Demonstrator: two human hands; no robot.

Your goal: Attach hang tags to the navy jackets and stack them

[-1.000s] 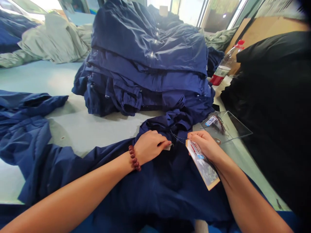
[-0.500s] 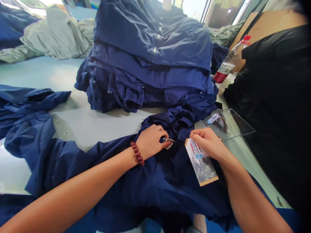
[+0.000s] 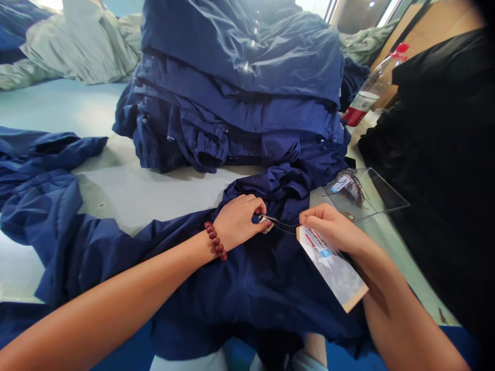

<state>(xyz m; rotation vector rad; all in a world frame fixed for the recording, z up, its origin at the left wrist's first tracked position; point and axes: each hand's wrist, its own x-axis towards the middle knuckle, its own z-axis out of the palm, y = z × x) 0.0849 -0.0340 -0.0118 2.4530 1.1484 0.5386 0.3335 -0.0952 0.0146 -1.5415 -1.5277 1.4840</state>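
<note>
Two things are pinched, a small pale piece (image 3: 266, 225) by the left hand (image 3: 237, 220), a hang tag (image 3: 334, 273) by the right hand (image 3: 332, 226), apparently to tension the cord (image 3: 285, 224) between (navy garment (image 3: 247, 288) beneath).

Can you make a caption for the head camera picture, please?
Over a navy garment, the left hand pinches something small and the right hand holds a printed tag, a dotted string between them.

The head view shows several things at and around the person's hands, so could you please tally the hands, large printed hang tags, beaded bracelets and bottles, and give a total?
Hands: 2 (left hand and right hand)
Large printed hang tag, at the right hand: 1
Beaded bracelet: 1
Bottle: 1
Total: 5
</note>
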